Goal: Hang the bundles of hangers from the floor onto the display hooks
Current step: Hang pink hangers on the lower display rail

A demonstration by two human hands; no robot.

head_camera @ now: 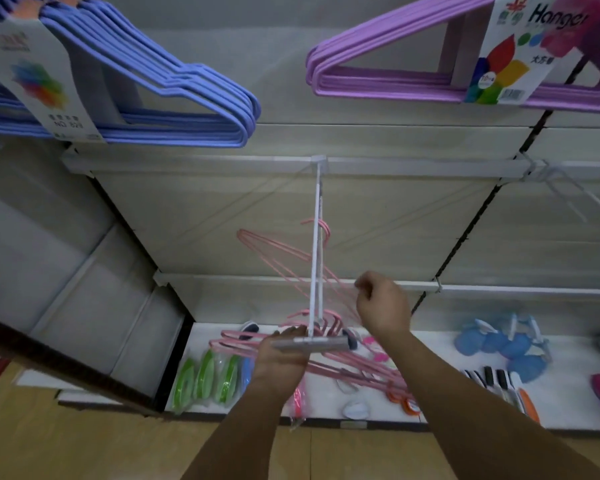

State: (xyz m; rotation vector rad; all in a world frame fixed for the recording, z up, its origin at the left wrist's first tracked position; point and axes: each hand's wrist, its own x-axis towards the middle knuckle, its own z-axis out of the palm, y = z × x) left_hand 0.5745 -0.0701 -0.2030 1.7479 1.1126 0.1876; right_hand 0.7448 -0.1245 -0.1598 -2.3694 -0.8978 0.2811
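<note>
From the head view, the left hand (pixel 281 355) is gripping a bundle of pink hangers (pixel 343 367) at the front end of a white display hook (pixel 315 244). The right hand (pixel 381 306) is pinching the wire of another pink hanger (pixel 278 251) whose hook is sitting on the display hook. Blue hangers (pixel 174 95) and purple hangers (pixel 395 74) are hanging above.

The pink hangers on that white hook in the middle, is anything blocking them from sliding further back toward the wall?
Nothing visible does. The display hook runs bare behind the one pink hanger already far along it. The rest of the pink hangers sit near its front end, gripped by the left hand, while the right hand pinches their wires.
</note>
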